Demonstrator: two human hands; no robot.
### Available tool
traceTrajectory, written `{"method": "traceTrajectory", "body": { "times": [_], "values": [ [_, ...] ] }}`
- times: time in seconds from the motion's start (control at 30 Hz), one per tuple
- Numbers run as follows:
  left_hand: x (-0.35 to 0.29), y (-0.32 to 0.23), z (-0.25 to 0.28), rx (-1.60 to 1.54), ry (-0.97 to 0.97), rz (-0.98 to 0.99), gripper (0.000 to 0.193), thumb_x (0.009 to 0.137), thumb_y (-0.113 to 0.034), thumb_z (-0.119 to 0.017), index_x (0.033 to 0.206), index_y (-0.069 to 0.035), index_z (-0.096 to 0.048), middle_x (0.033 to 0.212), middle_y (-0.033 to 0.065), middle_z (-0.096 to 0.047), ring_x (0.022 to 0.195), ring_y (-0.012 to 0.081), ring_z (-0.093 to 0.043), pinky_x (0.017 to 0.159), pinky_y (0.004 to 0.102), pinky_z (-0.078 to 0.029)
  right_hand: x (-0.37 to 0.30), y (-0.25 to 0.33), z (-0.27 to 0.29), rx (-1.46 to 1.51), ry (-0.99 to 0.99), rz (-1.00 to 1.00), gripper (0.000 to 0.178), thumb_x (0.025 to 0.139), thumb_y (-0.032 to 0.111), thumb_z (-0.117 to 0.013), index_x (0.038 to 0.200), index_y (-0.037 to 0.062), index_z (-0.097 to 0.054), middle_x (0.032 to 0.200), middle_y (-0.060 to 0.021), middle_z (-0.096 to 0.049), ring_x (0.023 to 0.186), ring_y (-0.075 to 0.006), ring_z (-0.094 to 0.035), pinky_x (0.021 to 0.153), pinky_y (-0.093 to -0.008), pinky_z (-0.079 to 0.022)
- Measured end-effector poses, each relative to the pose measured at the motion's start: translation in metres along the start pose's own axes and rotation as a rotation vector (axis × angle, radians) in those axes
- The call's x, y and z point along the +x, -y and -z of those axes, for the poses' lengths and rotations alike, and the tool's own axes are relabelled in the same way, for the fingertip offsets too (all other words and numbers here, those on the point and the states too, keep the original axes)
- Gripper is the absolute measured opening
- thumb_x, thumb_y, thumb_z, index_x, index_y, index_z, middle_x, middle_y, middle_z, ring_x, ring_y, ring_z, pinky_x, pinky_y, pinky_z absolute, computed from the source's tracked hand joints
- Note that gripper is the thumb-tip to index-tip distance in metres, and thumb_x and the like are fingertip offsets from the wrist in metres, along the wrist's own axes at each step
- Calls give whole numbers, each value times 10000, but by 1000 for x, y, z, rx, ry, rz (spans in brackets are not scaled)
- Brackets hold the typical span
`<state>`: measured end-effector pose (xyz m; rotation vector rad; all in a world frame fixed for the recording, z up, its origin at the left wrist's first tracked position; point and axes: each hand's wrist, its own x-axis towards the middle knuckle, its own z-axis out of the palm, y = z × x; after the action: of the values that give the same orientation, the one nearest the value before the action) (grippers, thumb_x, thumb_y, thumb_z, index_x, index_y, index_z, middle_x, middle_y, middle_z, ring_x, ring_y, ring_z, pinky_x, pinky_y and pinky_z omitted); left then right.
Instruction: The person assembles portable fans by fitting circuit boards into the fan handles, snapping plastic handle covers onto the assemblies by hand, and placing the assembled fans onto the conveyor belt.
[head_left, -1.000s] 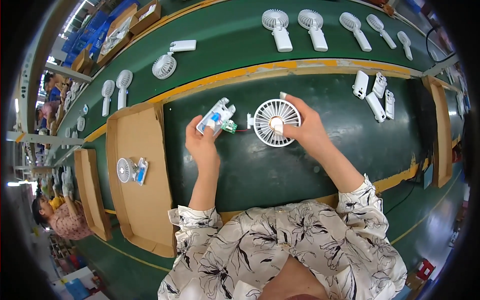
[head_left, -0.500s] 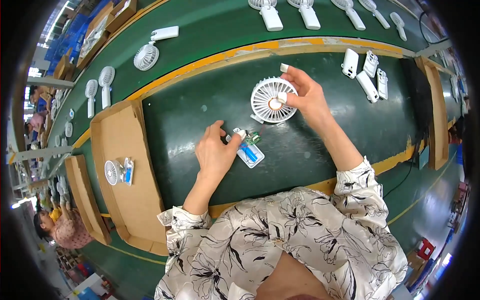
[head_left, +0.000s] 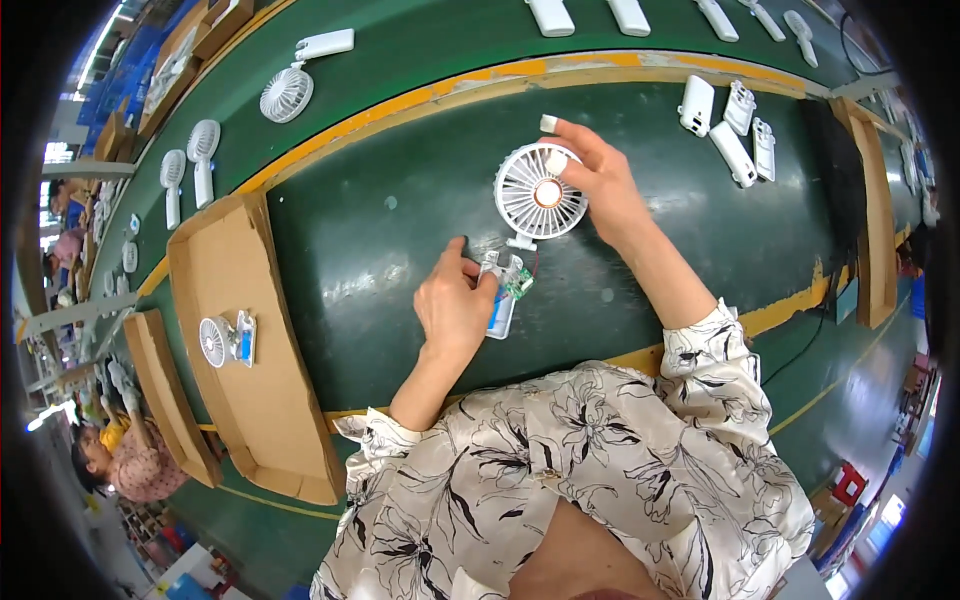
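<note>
My right hand (head_left: pixel 605 190) grips the round white fan head (head_left: pixel 520 215) by its right rim, with thumb and fingertips covered in white. The fan's short neck points down at the top end of an open white handle shell (head_left: pixel 499 325). In the shell lies a blue battery (head_left: pixel 495 312), and a small green circuit board (head_left: pixel 519 284) sits at its upper right. A thin red wire runs between board and fan head. My left hand (head_left: pixel 450 305) pinches the shell's left side, its index finger stretched out past it; part of the shell is hidden by the thumb.
A shallow cardboard tray (head_left: pixel 285 430) on the left holds another opened fan (head_left: pixel 214 341). Several white handle shells (head_left: pixel 733 153) lie at the back right. Beyond the yellow edge, finished-looking fans (head_left: pixel 287 95) rest on a green belt. A co-worker (head_left: pixel 145 465) is at far left.
The fan head has turned so its neck points down at the shell. My left hand has moved right along with the shell's top, and the shell stands straighter. The view has shifted slightly.
</note>
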<state>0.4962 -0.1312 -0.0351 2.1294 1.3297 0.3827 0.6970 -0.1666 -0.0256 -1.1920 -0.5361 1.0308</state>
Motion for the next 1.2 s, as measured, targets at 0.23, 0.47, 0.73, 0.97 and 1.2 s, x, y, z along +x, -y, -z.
{"method": "traceTrajectory", "body": {
  "times": [0.23,0.47,0.73,0.97,1.2],
  "values": [
    [-3,-5,-11,-72,26,-176,296,664,-132,-617,935,-12,-624,719,75,-569,582,253,-568,542,363,-452,0,-17,2,-40,-156,-97,306,874,145,-495,1143,-1,-507,901,-27,-595,791,-76,-559,691,-209,-456],
    [-6,-14,-9,34,119,-159,228,645,-166,-659,802,-13,-596,704,79,-563,571,266,-558,538,371,-448,-1,-28,6,-86,-146,-4,370,839,170,-545,1130,-55,-499,902,-60,-592,793,-71,-522,686,-205,-424],
    [-9,-2,-19,-750,313,99,160,783,-8,-508,937,36,-520,806,97,-629,686,131,-590,617,257,-464,-6,-24,-6,-12,-172,8,312,851,171,-532,1064,-57,-538,867,-52,-597,762,-71,-528,653,-208,-434],
    [-4,-10,-9,-1267,692,429,326,799,-19,-475,1117,45,-509,919,99,-618,780,143,-600,709,256,-492,-2,-24,-10,-123,-138,73,299,842,165,-537,1042,-56,-548,850,-66,-608,750,-75,-536,642,-208,-435],
    [-6,-21,-9,-1321,636,385,260,789,-21,-449,1024,42,-542,914,121,-623,790,144,-597,708,266,-495,2,-29,-13,-191,-113,107,282,843,153,-534,1046,-43,-552,828,-53,-608,729,-70,-540,633,-210,-441]
  ]
}}
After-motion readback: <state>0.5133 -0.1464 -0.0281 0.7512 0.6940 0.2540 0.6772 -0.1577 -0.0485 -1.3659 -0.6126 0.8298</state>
